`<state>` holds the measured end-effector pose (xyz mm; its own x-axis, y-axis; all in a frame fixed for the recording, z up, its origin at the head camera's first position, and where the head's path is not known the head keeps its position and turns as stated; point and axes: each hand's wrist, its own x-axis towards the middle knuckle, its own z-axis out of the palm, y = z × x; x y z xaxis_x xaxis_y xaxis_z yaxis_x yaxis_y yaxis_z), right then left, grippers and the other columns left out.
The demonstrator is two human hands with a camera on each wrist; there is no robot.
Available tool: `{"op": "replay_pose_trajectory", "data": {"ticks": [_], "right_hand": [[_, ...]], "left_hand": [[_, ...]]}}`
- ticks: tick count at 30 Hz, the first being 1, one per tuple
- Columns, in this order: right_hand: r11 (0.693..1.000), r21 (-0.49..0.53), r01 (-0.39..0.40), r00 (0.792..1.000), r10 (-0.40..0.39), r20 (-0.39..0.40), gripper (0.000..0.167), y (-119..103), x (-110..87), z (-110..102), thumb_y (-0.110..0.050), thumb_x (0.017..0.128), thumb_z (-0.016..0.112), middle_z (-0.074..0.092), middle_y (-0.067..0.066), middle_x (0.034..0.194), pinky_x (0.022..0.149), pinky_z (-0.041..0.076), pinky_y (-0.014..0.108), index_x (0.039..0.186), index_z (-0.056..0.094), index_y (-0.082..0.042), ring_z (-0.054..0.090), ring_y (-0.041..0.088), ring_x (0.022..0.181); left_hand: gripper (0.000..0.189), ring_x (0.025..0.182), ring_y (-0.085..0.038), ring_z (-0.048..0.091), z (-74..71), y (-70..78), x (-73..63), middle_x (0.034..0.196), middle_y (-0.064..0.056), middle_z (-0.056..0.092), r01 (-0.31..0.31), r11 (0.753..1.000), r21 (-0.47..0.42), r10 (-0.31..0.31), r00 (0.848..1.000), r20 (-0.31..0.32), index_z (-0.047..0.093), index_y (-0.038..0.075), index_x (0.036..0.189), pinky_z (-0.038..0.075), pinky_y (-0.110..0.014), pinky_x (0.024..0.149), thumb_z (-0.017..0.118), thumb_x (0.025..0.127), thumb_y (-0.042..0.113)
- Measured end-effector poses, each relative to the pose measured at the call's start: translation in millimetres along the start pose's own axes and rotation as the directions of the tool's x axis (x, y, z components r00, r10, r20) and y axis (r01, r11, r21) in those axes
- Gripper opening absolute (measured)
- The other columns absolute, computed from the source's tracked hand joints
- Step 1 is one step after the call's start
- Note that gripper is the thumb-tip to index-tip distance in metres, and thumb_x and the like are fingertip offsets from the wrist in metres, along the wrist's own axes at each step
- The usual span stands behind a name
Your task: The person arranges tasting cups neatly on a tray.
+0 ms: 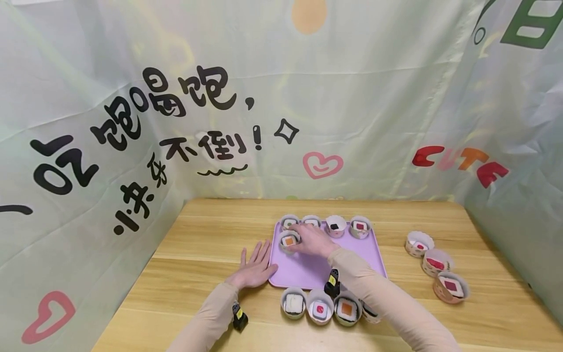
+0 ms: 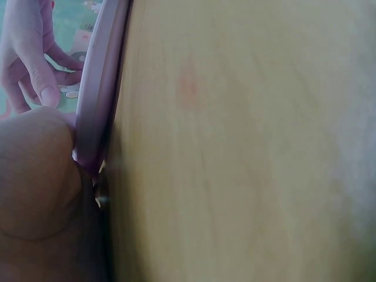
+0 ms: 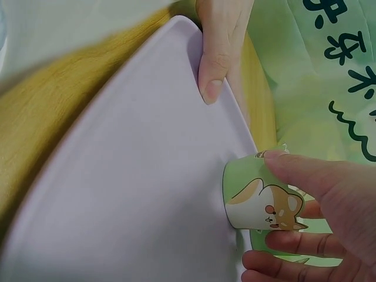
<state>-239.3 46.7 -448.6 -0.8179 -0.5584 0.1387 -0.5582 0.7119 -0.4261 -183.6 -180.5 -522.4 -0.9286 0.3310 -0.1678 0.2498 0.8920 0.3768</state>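
At the left side of the lilac tray (image 1: 303, 274), my right hand (image 1: 313, 239) holds a paper baking cup (image 1: 289, 241) with a white, orange-centred sushi-like piece in it. In the right wrist view this green cup (image 3: 258, 197) bears a cartoon dog, with the thumb at its rim and fingers around its side; its base meets the tray. My left hand (image 1: 252, 271) lies with straight fingers on the table at the tray's left edge, its thumb (image 3: 211, 91) over the tray's rim. Behind the right hand, a row of similar cups lines the far edge, including one cup (image 1: 360, 227) with a red centre.
In front of the tray stand several filled cups, one (image 1: 293, 303) with a plain white piece; the right forearm partly covers the last. Three more cups, one (image 1: 451, 287) red-centred, stand on the wooden table (image 1: 198, 234) at right. Printed cloth (image 1: 374, 122) hangs around the table.
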Motion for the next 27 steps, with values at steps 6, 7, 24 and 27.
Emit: {"op": "replay_pose_trajectory", "data": {"ticks": [6,7,24,27], "right_hand": [[1.000,-0.001,-0.007,1.000,0.007,0.004,0.063,0.1,0.0,0.1,-0.034,0.082,0.083,0.071,0.016,0.124,0.090,0.058,0.046,0.133,0.062,-0.004,0.070,0.032,0.108],[1.000,0.000,-0.009,1.000,0.009,0.004,0.063,0.3,0.0,0.3,-0.034,0.082,0.083,0.071,0.016,0.125,0.090,0.058,0.046,0.133,0.062,-0.004,0.070,0.032,0.108],[1.000,0.031,-0.005,1.000,0.005,0.023,0.066,2.9,-6.0,-4.4,-0.038,0.082,0.083,0.071,0.004,0.090,0.062,0.049,0.026,0.134,0.061,-0.005,0.059,0.010,0.071],[0.999,0.053,-0.005,0.999,0.003,0.035,0.068,3.9,-8.4,-6.7,-0.039,0.082,0.082,0.073,0.006,0.098,0.068,0.053,0.030,0.136,0.059,-0.004,0.063,0.012,0.077]], "left_hand": [[0.073,0.160,-0.028,-0.003,-0.2,0.8,-0.1,0.172,-0.004,-0.001,-0.001,1.000,0.000,0.001,1.000,-0.003,0.010,0.008,0.162,-0.013,-0.064,0.122,0.030,0.106,0.050],[0.073,0.160,-0.028,-0.003,-0.2,0.9,-0.1,0.172,-0.004,-0.001,-0.001,1.000,0.000,0.001,1.000,-0.004,0.010,0.008,0.162,-0.013,-0.064,0.122,0.030,0.106,0.050],[0.073,0.160,-0.029,-0.002,-2.0,2.6,-1.6,0.172,-0.005,0.000,0.002,1.000,-0.012,-0.002,1.000,-0.001,0.010,0.008,0.162,-0.014,-0.064,0.122,0.031,0.106,0.049],[0.073,0.160,-0.029,-0.003,-2.8,3.0,-1.8,0.172,-0.004,-0.001,0.004,1.000,-0.019,-0.003,1.000,0.004,0.009,0.009,0.162,-0.015,-0.064,0.122,0.032,0.106,0.049]]}}
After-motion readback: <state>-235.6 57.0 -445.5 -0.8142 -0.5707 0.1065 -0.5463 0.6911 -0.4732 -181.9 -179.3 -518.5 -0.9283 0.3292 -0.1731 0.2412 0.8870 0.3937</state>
